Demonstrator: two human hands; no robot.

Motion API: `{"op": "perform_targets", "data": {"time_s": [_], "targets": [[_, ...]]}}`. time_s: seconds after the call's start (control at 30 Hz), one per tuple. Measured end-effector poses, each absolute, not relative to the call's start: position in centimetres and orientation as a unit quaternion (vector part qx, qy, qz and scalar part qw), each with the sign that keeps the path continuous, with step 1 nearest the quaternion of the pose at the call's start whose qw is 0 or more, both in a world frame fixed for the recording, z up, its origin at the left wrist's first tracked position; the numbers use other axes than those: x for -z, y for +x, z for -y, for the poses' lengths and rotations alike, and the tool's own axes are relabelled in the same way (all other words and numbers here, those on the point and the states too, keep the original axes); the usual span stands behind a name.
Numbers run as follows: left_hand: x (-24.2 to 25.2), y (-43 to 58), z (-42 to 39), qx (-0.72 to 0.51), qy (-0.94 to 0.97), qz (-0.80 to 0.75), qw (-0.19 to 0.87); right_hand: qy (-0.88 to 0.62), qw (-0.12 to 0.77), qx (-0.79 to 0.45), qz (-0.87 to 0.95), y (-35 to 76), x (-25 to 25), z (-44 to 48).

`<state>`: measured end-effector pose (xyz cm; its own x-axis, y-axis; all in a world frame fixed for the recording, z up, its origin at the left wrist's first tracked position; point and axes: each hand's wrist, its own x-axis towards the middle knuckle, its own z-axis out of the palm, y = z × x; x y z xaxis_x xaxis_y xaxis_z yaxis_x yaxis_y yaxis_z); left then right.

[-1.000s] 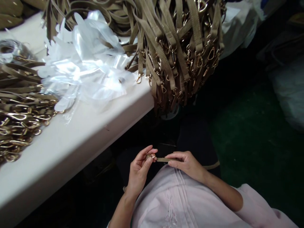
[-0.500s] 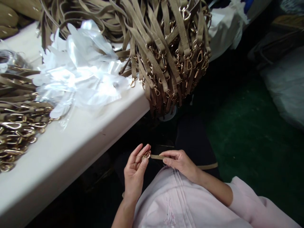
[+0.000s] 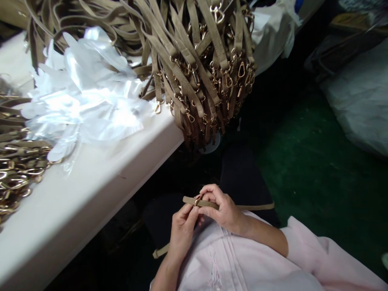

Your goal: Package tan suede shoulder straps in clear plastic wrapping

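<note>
Near the table (image 3: 91,178), pinching buckle (image 3: 197,200) with left hand (image 3: 182,230), strap (image 3: 209,203) with right hand (image 3: 226,212), newly poking its end past, apparently threading

One left hand (image 3: 182,230) and one right hand (image 3: 226,212) showed. Held strap (image 3: 189,200): at least one, with one gold buckle (image 3: 197,201). One worktop (image 3: 87,178) carried two bunches of clasp-ended straps (image 3: 189,81), too tangled to count, and one heap of clear plastic pieces (image 3: 81,91).
</note>
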<state>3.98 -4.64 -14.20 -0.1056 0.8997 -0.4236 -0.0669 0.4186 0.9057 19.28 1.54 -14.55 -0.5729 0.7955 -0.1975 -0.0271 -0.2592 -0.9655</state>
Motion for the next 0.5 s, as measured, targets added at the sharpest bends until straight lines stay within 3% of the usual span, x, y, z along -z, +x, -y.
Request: {"op": "perform_targets", "data": {"time_s": [0.17,0.37,0.5], "targets": [[14.2,3.3,5.2,-0.391,0.516,-0.610,0.457,-0.313,0.293,-0.824,0.371,19.0,15.5,-1.6],[14.1,3.8,5.7,-0.429,0.341,-0.607,0.575,-0.287,0.245,-0.868,0.321,19.0,15.3,-2.2],[14.4,3.9,6.1,-0.479,0.228,-0.588,0.611,-0.325,0.191,-0.836,0.399,20.4,15.7,-2.6]]}}
